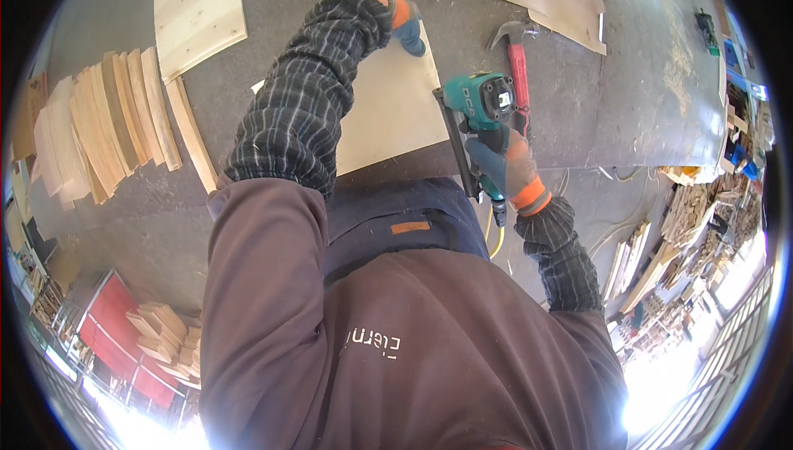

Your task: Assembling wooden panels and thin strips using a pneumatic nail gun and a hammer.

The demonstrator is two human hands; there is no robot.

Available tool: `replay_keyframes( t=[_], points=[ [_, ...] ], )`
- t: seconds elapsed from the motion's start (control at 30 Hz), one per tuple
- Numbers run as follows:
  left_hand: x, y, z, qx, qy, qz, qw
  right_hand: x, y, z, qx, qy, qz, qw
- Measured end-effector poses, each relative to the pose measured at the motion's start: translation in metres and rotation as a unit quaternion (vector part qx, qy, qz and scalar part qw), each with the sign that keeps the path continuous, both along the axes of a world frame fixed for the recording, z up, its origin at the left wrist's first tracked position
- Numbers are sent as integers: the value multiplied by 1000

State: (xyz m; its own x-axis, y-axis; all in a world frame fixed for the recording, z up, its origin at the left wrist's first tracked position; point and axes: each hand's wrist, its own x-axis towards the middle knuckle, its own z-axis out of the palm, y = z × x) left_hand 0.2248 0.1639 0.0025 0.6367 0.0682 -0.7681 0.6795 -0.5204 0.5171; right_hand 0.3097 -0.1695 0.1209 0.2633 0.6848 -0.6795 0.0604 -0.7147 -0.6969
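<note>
Pale rectangular wooden panel [387,111] at the grey table's [599,107] near edge; left blue-and-orange-gloved hand [405,25] at its far-right corner, closure indeterminable. Right hand [510,167] wraps a teal-and-black pneumatic nailer [477,101], best aimed clear of the left.

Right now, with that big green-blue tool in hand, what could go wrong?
The right hand grips a nail gun near the board, and the left hand is at that board's far end, so a stray nail might hurt it. The hammer lies close by, so the nail gun could bump it. The yellow hose hangs below the tool by the person's body and might snag.
</note>
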Motion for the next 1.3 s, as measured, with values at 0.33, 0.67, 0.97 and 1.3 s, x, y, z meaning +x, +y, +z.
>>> replay_keyframes(
  t=[0.33, 0.67, 0.97, 1.3],
  points=[
    [0, -1, -8, 20, -1, 3, 1000, -4, -30, -14, -18, -18, -1, 1000],
    [-27, -22, 19, -7, -30, 75, 997, 41, -69, 8, 28, -13, -95, 995],
    [-170, 42, 30, -27, -190, 325, 926, 205, -107, -92, 28, -442, 15, 897],
    [-289, -54, 2, -288, -349, 751, 482, 221, -103, -120, -64, -486, 56, 870]
  ],
)
